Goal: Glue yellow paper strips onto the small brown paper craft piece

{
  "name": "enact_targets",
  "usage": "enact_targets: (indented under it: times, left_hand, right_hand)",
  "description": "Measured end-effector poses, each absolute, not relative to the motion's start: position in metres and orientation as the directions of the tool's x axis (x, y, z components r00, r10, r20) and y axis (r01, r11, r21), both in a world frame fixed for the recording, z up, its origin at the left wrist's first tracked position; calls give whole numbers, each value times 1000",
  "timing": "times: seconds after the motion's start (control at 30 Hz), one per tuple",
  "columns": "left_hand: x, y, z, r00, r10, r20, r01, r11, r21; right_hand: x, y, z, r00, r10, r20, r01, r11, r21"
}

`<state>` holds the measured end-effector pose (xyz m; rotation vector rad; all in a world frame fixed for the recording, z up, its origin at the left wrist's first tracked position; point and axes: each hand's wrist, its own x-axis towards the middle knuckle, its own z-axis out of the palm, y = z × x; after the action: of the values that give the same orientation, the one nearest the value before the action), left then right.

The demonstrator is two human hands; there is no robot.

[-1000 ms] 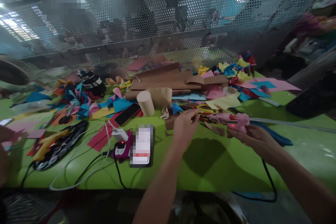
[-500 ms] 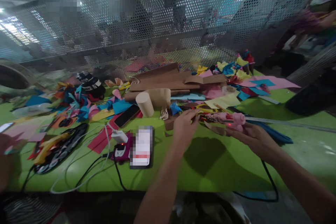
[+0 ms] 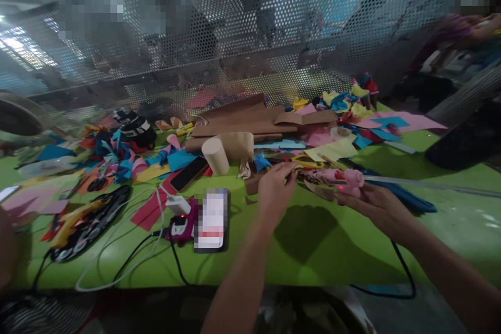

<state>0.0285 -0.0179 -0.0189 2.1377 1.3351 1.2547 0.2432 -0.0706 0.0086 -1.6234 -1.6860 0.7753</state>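
In my right hand (image 3: 376, 201) is a pink glue gun (image 3: 352, 181) with a small red light, its nozzle end pointing left. A long clear glue stick (image 3: 422, 185) sticks out of its back to the right. My left hand (image 3: 277, 182) is closed, fingertips pinched together right at the gun's front end. A small dark piece seems to be between those fingers, but its kind is hidden. A curved brown paper strip (image 3: 320, 191) hangs just under the gun. Both hands are above the green table (image 3: 313, 255).
A phone (image 3: 211, 219), a purple power socket (image 3: 183, 224) with cables, and a dark phone (image 3: 190, 174) lie to the left. Behind are a cardboard tube (image 3: 215, 156), brown cardboard (image 3: 246, 117) and coloured paper scraps. A perforated metal screen (image 3: 242, 36) stands at the back.
Almost nothing differs. Both hands and the glue gun keep nearly the same place, and the view has shifted very slightly.
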Motion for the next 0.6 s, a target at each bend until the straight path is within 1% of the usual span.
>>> enact_targets:
  times: [0.13,0.37,0.53,0.6]
  left_hand:
    - [28,-18,-18,174,843,508,558,-510,654]
    - [28,-20,-16,179,846,502,555,-508,658]
    - [28,-20,-14,189,848,495,567,-506,650]
    - [28,-20,-14,187,848,497,574,-504,645]
  right_hand:
    - [241,-71,13,-102,995,-1,541,54,-839]
    - [242,-70,14,-113,993,-17,477,39,-878]
    - [245,-69,6,-111,994,-14,546,49,-836]
    - [246,-70,4,-93,995,20,569,70,-820]
